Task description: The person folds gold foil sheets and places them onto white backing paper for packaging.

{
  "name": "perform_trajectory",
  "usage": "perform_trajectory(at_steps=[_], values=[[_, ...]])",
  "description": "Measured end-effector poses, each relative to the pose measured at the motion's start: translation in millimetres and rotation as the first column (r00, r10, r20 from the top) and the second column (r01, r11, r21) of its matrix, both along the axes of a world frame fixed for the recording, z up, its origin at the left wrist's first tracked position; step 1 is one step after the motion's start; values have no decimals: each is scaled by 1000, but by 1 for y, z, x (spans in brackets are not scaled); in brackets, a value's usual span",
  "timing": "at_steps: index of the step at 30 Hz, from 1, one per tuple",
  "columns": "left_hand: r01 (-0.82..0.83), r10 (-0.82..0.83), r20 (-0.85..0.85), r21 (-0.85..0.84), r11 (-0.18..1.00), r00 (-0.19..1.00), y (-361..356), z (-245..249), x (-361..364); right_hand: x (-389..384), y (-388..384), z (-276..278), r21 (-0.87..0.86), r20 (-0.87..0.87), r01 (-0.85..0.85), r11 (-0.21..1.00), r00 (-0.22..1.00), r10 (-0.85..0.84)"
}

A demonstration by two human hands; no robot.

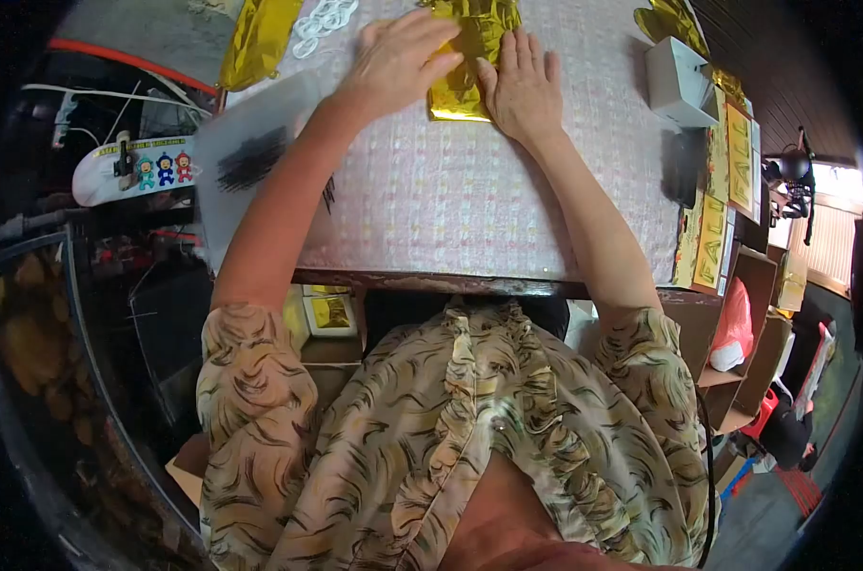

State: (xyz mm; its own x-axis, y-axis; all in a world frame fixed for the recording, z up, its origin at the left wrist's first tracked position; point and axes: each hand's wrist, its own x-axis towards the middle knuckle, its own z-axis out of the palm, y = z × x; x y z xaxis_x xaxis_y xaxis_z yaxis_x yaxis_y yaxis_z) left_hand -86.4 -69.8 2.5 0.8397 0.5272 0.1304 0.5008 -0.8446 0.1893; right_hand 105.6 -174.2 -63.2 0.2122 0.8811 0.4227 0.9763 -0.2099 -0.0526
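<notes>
Patterned cloth covers the counter (450, 219), and gold foil (458, 95) lies flat between the hands, right grip (522, 93) pressing its edge, fingers extended, left grip (403, 59) spread, blurred, over its other side.

Fisheye view, edges bowed into black — daylight glares white at the right-hand window (831, 224); glints on the gold foil (465, 95), left hand (403, 57) slightly blurred.
</notes>
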Motion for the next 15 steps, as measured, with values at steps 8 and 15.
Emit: perform_trajectory(at_steps=[8,15], values=[[497,-458,237,-144,856,857,108,-36,102,-2,1,8,-50,-39,4,999,999,-6],[595,-538,455,21,803,710,113,-61,120,-6,-10,24,-96,24,24,995,999,-22]])
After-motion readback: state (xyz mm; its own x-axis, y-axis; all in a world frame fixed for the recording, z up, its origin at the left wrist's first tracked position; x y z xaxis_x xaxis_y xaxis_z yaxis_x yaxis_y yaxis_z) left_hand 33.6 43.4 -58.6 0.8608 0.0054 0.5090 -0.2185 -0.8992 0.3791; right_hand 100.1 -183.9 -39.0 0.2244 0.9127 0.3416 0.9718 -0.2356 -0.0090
